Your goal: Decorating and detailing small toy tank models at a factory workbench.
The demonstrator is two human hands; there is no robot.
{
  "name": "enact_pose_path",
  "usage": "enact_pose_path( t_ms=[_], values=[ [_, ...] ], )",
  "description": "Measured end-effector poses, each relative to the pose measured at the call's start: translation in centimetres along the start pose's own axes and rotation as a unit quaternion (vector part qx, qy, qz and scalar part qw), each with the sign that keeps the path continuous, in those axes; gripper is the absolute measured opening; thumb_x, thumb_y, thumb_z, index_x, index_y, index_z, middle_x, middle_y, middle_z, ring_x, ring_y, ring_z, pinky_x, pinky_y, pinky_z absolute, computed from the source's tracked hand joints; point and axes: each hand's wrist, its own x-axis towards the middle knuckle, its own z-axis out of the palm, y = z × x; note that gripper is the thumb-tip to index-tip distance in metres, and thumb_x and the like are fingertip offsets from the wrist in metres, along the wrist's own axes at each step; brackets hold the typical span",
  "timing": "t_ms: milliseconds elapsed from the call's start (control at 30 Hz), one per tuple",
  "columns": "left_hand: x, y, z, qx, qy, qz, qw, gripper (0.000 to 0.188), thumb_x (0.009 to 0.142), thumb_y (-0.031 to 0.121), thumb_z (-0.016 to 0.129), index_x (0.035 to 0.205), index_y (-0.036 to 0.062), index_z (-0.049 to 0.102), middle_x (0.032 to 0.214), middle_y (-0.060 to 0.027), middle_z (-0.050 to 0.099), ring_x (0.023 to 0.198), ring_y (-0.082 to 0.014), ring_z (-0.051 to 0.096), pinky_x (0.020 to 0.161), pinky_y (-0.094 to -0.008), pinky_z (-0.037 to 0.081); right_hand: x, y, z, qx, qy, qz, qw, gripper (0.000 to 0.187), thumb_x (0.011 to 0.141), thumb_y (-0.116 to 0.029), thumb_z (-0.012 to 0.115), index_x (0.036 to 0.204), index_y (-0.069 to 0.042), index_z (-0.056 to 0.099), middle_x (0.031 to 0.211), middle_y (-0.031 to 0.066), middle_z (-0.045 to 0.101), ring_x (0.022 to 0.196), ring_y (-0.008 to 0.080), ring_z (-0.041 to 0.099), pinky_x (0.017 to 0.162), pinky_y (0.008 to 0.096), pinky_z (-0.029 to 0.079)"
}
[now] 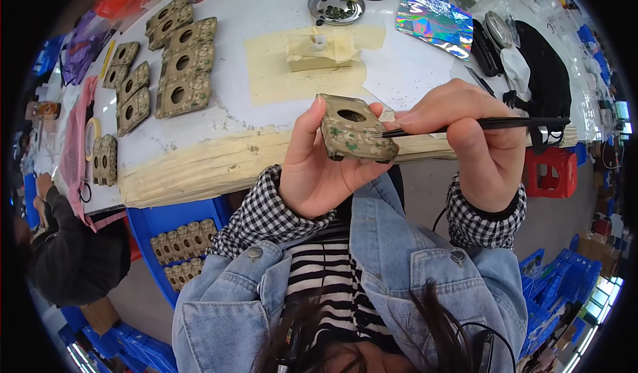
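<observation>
My left hand grips a camouflage-patterned casing by its edges, tilted above the table's front edge. A round hole goes through the casing's upper part. In my right hand is a pair of slim black tweezers, held like a pen. Their pointed tip meets the casing's face just below the hole, on or very near the surface. Whether anything tiny sits between the tips cannot be made out. Beyond my hands, a small taped block rests on a yellowish sheet.
More camouflage casings stand in groups at the left. A round metal dish with small dark green bits lies at the back, beside a shiny holographic pouch. A blue crate of casings is below left; a co-worker's dark sleeve shows there.
</observation>
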Motion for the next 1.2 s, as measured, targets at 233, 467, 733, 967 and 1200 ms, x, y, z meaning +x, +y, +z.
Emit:
enact_pose_path(
  t_ms=[233, 467, 733, 967, 1200],
  values=[
    [-0.7, 0.1, 0.2, 0.023, -0.007, -0.002, 1.000, 0.058, 0.097, 0.048, 0.030, 0.129, 0.0008, 0.041, 0.121, -0.0160, 0.054, 0.112, -0.0256, 0.055, 0.097, -0.0407, 0.048, 0.7, -0.2, 1.7, -0.012, -0.016, 0.020, 1.000, 0.031, 0.094, -0.019, 0.046, 0.089, 0.005, 0.064, 0.087, 0.0154, 0.066, 0.080, 0.0190, 0.060, 0.073, 0.0298, 0.046],
    [-1.0, 0.0, 0.7, 0.000, 0.008, 0.004, 1.000, 0.057, 0.097, 0.047, 0.030, 0.128, 0.0011, 0.041, 0.121, -0.0164, 0.054, 0.112, -0.0256, 0.055, 0.097, -0.0405, 0.048, 0.9, -0.5, 2.0, -0.039, -0.028, 0.024, 0.999, 0.029, 0.094, -0.018, 0.046, 0.090, 0.005, 0.065, 0.086, 0.0149, 0.066, 0.080, 0.0188, 0.060, 0.073, 0.0296, 0.046],
    [-1.0, 0.1, 0.8, -0.009, 0.009, 0.002, 1.000, 0.056, 0.097, 0.047, 0.031, 0.129, 0.0020, 0.041, 0.121, -0.0155, 0.054, 0.111, -0.0256, 0.055, 0.096, -0.0404, 0.048, 1.0, -0.2, 2.1, -0.003, -0.019, 0.009, 1.000, 0.015, 0.090, -0.006, 0.055, 0.090, 0.005, 0.065, 0.083, 0.0103, 0.064, 0.076, 0.0151, 0.061, 0.068, 0.0244, 0.048],
    [-0.9, 0.1, 0.6, -0.005, 0.002, 0.000, 1.000, 0.056, 0.097, 0.047, 0.031, 0.130, 0.0025, 0.040, 0.122, -0.0151, 0.053, 0.112, -0.0255, 0.055, 0.096, -0.0402, 0.048, 0.9, -0.3, 2.1, -0.010, -0.023, 0.009, 1.000, 0.015, 0.090, -0.005, 0.055, 0.091, 0.006, 0.065, 0.084, 0.0102, 0.064, 0.077, 0.0150, 0.061, 0.069, 0.0244, 0.048],
    [-0.9, 0.1, 0.8, -0.004, 0.010, 0.001, 1.000, 0.057, 0.097, 0.048, 0.031, 0.130, 0.0021, 0.038, 0.122, -0.0153, 0.053, 0.111, -0.0260, 0.055, 0.095, -0.0398, 0.049, 0.8, -0.2, 2.1, 0.008, -0.016, 0.011, 1.000, 0.015, 0.090, -0.007, 0.055, 0.091, 0.005, 0.065, 0.085, 0.0097, 0.064, 0.077, 0.0142, 0.061, 0.068, 0.0241, 0.048]
  ],
)
